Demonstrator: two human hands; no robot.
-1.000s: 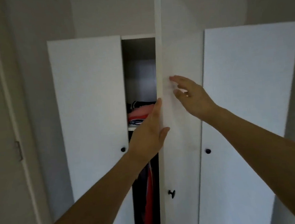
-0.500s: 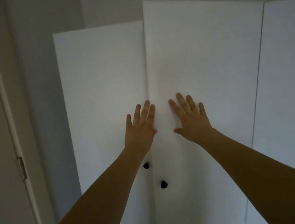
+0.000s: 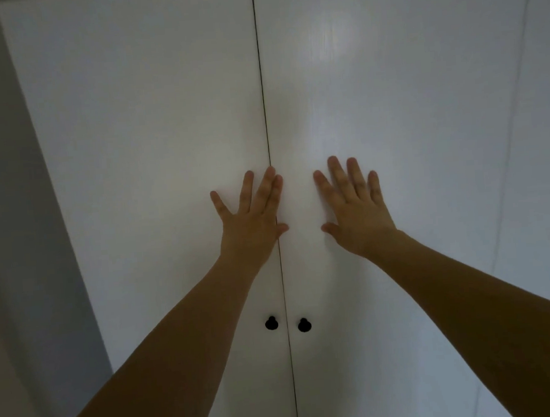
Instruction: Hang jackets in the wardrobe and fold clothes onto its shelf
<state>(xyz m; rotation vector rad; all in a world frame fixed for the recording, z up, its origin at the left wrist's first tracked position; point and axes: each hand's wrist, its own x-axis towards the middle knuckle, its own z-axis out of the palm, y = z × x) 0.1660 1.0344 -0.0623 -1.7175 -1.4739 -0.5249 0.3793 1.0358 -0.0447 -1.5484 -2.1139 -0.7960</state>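
Observation:
Two white wardrobe doors fill the view, the left door (image 3: 150, 145) and the right door (image 3: 392, 126), meeting flush at a thin dark seam. My left hand (image 3: 251, 220) lies flat on the left door with fingers spread, its fingertips and thumb touching the seam. My right hand (image 3: 354, 212) presses flat on the right door, fingers apart. Neither hand holds anything. Two small black knobs, the left knob (image 3: 271, 323) and the right knob (image 3: 304, 324), sit below my hands on either side of the seam. The clothes inside are hidden.
A further white door panel (image 3: 545, 154) stands at the right, past a faint seam. At the left the grey wardrobe side (image 3: 22, 228) runs down toward the wall.
The right door has swung fully shut, flush with the left one, closing the gap that showed the clothes. Both hands now rest flat on the doors, and the view is closer.

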